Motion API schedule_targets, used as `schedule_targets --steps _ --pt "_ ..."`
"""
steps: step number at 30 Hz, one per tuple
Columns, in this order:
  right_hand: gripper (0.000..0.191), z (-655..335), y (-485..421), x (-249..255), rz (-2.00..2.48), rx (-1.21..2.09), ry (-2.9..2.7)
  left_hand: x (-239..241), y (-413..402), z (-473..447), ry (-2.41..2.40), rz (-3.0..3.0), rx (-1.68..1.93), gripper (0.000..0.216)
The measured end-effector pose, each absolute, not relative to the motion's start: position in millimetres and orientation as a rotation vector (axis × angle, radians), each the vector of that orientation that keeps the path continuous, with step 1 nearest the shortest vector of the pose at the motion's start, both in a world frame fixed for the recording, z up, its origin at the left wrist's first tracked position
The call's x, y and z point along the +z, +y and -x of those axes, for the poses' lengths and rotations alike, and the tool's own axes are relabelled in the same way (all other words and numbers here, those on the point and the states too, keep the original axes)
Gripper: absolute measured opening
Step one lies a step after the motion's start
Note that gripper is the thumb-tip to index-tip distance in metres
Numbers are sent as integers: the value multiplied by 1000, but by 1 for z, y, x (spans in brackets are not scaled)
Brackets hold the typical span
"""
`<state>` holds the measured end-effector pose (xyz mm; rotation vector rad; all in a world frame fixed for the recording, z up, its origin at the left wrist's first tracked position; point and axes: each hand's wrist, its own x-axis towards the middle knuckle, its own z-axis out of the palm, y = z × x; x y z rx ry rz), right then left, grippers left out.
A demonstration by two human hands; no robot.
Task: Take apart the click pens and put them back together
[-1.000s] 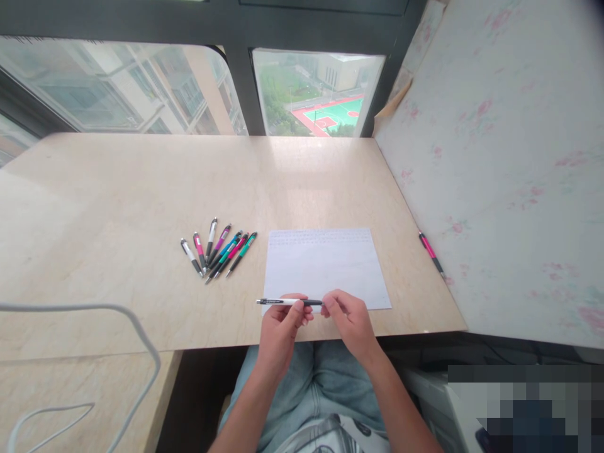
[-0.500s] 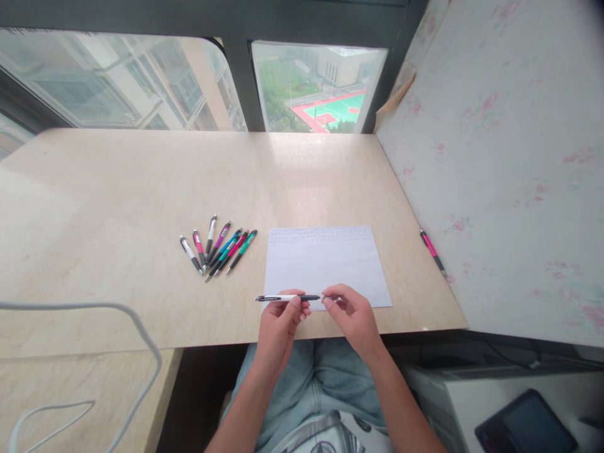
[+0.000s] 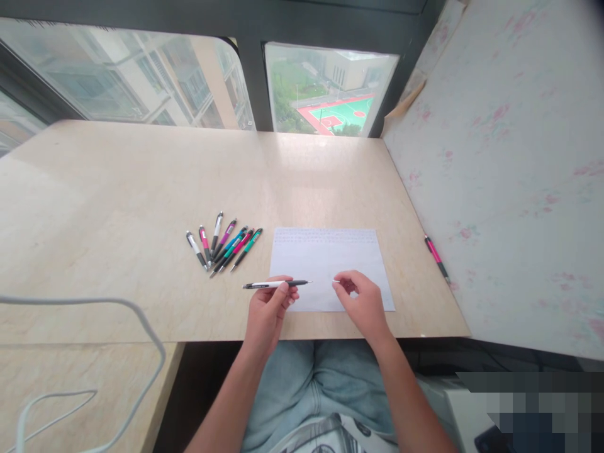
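Note:
A white and black ballpoint pen (image 3: pixel 264 285) lies across the fingers of my left hand (image 3: pixel 270 309), which is closed on its barrel. Its front end points right, and a thin bare tip sticks out of the black grip. My right hand (image 3: pixel 361 302) pinches a small silvery piece that looks like the pen's metal tip cone (image 3: pixel 335 281). A gap separates this piece from the pen. Both hands are above the near part of a white sheet of paper (image 3: pixel 325 261), which has lines of small writing along its top edge.
Several pens (image 3: pixel 231 248) in white, pink, purple, blue and green lie bunched left of the paper. One pink pen (image 3: pixel 436 258) rests against the flowered wall (image 3: pixel 500 207) at right. A grey cable (image 3: pixel 136 314) loops over the near left of the table (image 3: pixel 117 207).
My hands have moved apart: the left went left with the pen, the right slightly right with the silvery piece. The pen's front end is now uncovered. The view has shifted slightly.

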<state>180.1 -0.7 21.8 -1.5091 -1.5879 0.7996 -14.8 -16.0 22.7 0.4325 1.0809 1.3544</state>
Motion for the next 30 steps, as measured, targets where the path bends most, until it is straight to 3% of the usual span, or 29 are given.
schedule_targets --steps 7,18,24,30 --pt "15 -153 63 18 1509 607 -1945 10 -5 21 1006 -446 1400 24" --pt "14 -125 92 9 1686 594 -2079 5 -8 24 949 -476 1367 21" --pt "28 -137 92 17 1610 689 -2094 8 -10 24 952 -466 1363 22" --pt "15 -147 55 50 1398 1024 -1797 10 -10 22 986 -530 1347 24"
